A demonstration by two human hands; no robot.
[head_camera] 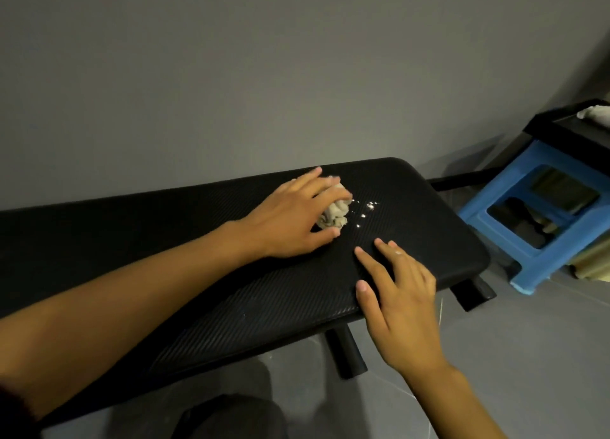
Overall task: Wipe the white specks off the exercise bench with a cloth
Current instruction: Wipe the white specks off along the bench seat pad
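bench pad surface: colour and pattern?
Black, with a fine diagonal ribbed weave; the exercise bench shows it best in the head view.

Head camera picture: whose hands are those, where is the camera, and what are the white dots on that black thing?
There is no machine here, just a person. The camera is worn on their head and looks forward and down, so you see their own two arms reaching out, as if you were them.

The long black padded thing is an exercise bench, standing by a grey wall. The white dots are white specks scattered on its top, near the far end.

The left hand has its fingers curled round a crumpled pale cloth, right beside the specks and pressed down on the bench. That cloth is for wiping them off.

The right hand holds nothing. Its fingers lie straight on the near edge of the bench.

On the floor to the right stands a blue plastic stool.
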